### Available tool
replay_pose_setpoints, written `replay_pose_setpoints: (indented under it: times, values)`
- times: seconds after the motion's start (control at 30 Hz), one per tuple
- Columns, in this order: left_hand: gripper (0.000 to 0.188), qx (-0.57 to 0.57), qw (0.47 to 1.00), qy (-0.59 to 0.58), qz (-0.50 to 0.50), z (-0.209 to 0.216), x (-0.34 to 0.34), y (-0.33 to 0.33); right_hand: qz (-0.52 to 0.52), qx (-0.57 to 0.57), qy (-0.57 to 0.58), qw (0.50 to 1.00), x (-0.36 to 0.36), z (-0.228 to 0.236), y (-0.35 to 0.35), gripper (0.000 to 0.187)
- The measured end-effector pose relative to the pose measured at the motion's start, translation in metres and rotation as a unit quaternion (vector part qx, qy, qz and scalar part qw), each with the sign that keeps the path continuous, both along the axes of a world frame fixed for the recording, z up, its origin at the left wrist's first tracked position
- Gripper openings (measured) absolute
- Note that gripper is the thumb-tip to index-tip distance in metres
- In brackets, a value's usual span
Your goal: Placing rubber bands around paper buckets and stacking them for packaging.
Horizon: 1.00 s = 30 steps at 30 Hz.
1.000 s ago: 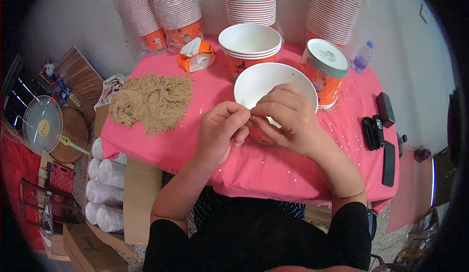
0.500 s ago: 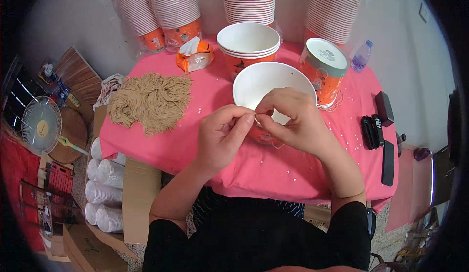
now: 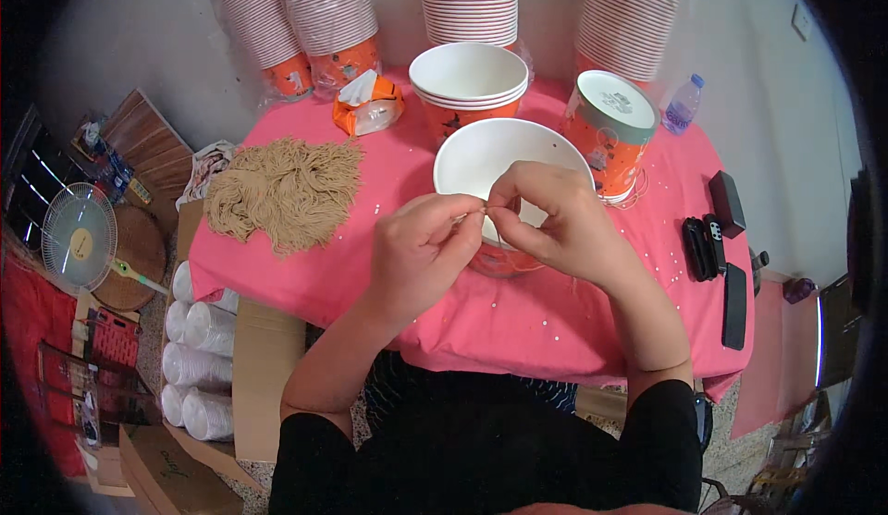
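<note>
My left hand [image 3: 424, 249] and my right hand [image 3: 558, 219] meet fingertip to fingertip in front of a large paper bucket [image 3: 462, 159]. Both are closed in a pinch on a thin string [image 3: 497, 230], which is partly hidden by the fingers. White inside and orange outside, the bucket stands upright, with its near side partly covered by my hands. To the left of my hands lies a loose heap of tan strings [image 3: 287, 191]. Behind the bucket, a few more buckets [image 3: 469, 80] are nested upright.
An upside-down orange bucket [image 3: 610, 136] stands to the right, string lying by its rim. Tall bucket stacks [image 3: 467, 2] line the wall. A tissue pack [image 3: 368, 104], a bottle [image 3: 683, 105] and black items [image 3: 733, 307] lie on the pink-covered table [image 3: 407, 159].
My hands stay pinched together and have shifted only slightly, the right fingertips drawing closer to the left. The bucket in front of them appears a little further left.
</note>
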<state>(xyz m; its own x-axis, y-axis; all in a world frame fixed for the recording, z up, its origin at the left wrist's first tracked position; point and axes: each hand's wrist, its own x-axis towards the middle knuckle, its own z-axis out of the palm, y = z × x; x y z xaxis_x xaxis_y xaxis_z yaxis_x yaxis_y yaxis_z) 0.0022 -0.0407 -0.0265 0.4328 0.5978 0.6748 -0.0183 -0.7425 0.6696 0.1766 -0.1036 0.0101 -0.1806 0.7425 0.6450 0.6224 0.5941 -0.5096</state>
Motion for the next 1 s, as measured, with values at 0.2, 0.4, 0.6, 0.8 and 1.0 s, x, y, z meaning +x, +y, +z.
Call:
replay_pose_setpoints:
  times: [0.2,0.4,0.6,0.8,1.0]
  values:
    - [0.011,0.001,1.000,0.027,0.006,0.006,0.000,-0.004,-0.013,0.041,-0.058,0.997,0.008,0.002,0.001,0.012]
    - [0.011,-0.032,0.997,-0.002,-0.069,-0.003,-0.008,0.005,-0.010,0.097,-0.105,0.990,0.012,0.009,0.001,0.018]
    - [0.014,-0.047,0.995,-0.019,-0.089,0.016,-0.003,0.005,-0.009,0.104,-0.123,0.987,0.008,0.011,-0.003,0.020]
    - [0.007,-0.176,0.974,-0.043,-0.135,0.013,0.000,0.002,-0.002,0.059,-0.055,0.997,0.007,0.012,-0.007,0.017]
    - [0.008,-0.156,0.970,-0.063,-0.175,0.007,-0.005,0.002,0.063,-0.147,0.034,0.986,0.002,0.013,-0.014,0.011]
